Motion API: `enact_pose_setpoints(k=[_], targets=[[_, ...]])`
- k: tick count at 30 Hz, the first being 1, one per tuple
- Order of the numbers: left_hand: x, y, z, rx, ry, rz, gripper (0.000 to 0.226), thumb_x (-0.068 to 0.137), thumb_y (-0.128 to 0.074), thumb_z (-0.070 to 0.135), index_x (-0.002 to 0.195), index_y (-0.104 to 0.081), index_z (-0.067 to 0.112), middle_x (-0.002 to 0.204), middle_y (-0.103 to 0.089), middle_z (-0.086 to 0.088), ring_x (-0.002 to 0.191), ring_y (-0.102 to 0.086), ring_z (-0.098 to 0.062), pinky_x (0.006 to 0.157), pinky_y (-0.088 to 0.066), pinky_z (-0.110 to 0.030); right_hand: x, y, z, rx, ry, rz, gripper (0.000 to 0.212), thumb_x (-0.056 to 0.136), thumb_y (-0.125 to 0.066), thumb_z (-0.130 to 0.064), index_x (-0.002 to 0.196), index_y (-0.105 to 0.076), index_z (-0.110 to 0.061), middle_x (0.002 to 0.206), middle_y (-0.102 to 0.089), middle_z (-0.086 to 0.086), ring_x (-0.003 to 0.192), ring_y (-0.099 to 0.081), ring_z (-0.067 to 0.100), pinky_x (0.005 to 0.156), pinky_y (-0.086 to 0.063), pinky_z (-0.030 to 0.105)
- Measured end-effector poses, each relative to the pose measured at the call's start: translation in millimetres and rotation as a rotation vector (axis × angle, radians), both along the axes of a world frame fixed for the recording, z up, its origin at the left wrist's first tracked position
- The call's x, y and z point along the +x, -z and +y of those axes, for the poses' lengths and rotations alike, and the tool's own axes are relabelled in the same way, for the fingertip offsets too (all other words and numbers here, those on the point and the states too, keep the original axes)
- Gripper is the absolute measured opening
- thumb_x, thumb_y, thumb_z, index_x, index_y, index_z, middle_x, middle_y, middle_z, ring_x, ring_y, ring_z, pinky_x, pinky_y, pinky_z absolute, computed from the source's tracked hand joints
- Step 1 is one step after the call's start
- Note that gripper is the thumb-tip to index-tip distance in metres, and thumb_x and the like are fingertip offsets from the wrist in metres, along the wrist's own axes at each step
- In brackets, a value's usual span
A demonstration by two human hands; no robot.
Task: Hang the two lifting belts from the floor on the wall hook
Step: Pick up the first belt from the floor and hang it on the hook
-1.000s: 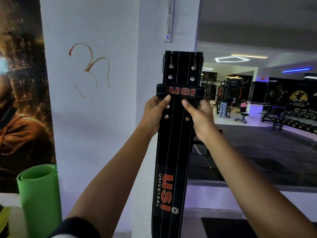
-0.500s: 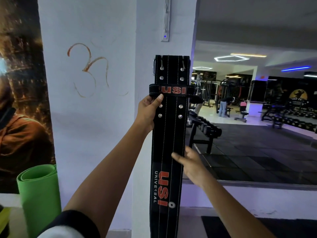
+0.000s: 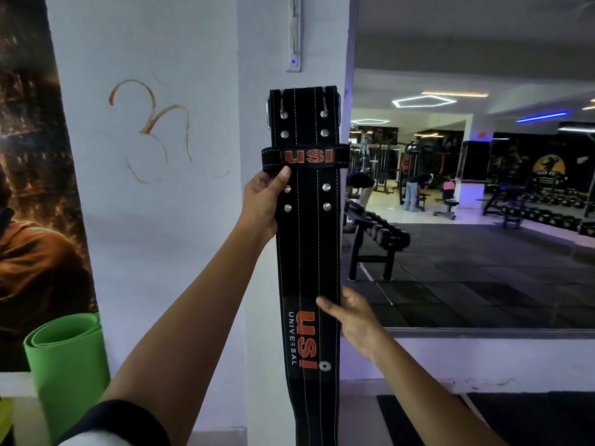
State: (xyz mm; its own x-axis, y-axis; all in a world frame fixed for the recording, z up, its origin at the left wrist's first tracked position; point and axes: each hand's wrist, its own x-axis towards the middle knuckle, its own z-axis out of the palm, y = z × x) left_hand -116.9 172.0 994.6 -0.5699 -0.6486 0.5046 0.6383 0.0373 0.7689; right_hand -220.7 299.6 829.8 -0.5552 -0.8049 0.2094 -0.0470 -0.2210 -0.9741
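The black lifting belt (image 3: 307,239) hangs upright at frame centre against the white pillar (image 3: 257,91), below the hook strip (image 3: 294,33). Left hand (image 3: 262,201) fingers clamp its left edge; right hand (image 3: 355,320) fingers pinch the right edge lower down. Green rolled mat (image 3: 64,358) stands lower left.

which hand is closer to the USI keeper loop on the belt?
Left. Left hand touches the keeper loop from just below; right hand holds the belt well below it.

Black stitched lifting belt (image 3: 307,252) — upright, buckle end up — just below the wall hook (image 3: 294,33)
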Motion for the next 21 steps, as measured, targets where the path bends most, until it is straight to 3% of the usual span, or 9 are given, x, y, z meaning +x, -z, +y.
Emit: enact_pose_setpoints(k=[3, 6, 10, 13, 16, 21], targets=[[-1.4, 4.4, 1.0, -0.002, -0.002, -0.007, 0.007, 0.092, -0.057, 0.017, 0.093, -0.064, 0.014, 0.096, -0.068, -0.006, 0.087, -0.067, -0.023, 0.077, -0.058, -0.037, 1.4, 8.6, 0.2, 0.073, 0.036, 0.056, 0.027, 0.075, -0.07, -0.001, 0.093, -0.066, -0.021, 0.104, -0.071, 0.003, 0.111, -0.063, 0.024, 0.095, -0.05, 0.029], [-3.8, 1.2, 3.6, -0.024, 0.01, -0.001, 0.007, 0.091, -0.057, 0.016, 0.091, -0.064, 0.014, 0.09, -0.07, -0.004, 0.082, -0.069, -0.019, 0.072, -0.06, -0.032, 5.3, -20.8, -6.8, 0.026, 0.067, 0.102, 0.025, 0.075, -0.073, -0.009, 0.093, -0.063, -0.024, 0.103, -0.07, -0.001, 0.107, -0.063, 0.019, 0.1, -0.045, 0.033], [-3.9, -3.9, 6.1, -0.063, 0.013, 0.028, 0.009, 0.091, -0.057, 0.012, 0.085, -0.064, 0.013, 0.075, -0.074, 0.002, 0.071, -0.071, -0.013, 0.068, -0.06, -0.029, 8.2, -82.9, -13.1, -0.138, 0.082, 0.091, 0.025, 0.079, -0.069, -0.013, 0.103, -0.063, -0.017, 0.101, -0.067, -0.005, 0.094, -0.063, 0.006, 0.081, -0.047, 0.017], [-3.2, -1.0, 5.6, -0.065, 0.012, 0.04, 0.008, 0.091, -0.058, 0.012, 0.085, -0.064, 0.012, 0.076, -0.074, 0.002, 0.074, -0.072, -0.014, 0.073, -0.06, -0.031, 7.9, -118.2, -14.9, -0.221, 0.11, 0.1, 0.02, 0.081, -0.068, -0.019, 0.101, -0.065, -0.019, 0.099, -0.069, -0.002, 0.094, -0.066, 0.014, 0.091, -0.051, 0.031], [-0.8, 3.4, 3.5, -0.064, 0.014, 0.032, 0.007, 0.091, -0.057, 0.012, 0.088, -0.064, 0.012, 0.079, -0.074, 0.0, 0.075, -0.072, -0.015, 0.071, -0.06, -0.03, 6.1, -148.6, -11.2, -0.279, 0.088, 0.055, 0.04, 0.082, -0.067, -0.02, 0.118, -0.055, -0.009, 0.095, -0.067, -0.001, 0.089, -0.065, 0.014, 0.085, -0.054, 0.034], [2.7, 16.7, -1.0, -0.096, 0.022, -0.043, 0.009, 0.091, -0.057, 0.012, 0.092, -0.065, 0.014, 0.079, -0.076, 0.004, 0.076, -0.073, -0.013, 0.071, -0.06, -0.03, 5.2, -200.6, -8.3, -0.243, 0.124, 0.1, 0.028, 0.08, -0.068, -0.033, 0.101, -0.061, -0.016, 0.117, -0.064, 0.004, 0.121, -0.053, 0.022, 0.107, -0.038, 0.045]])
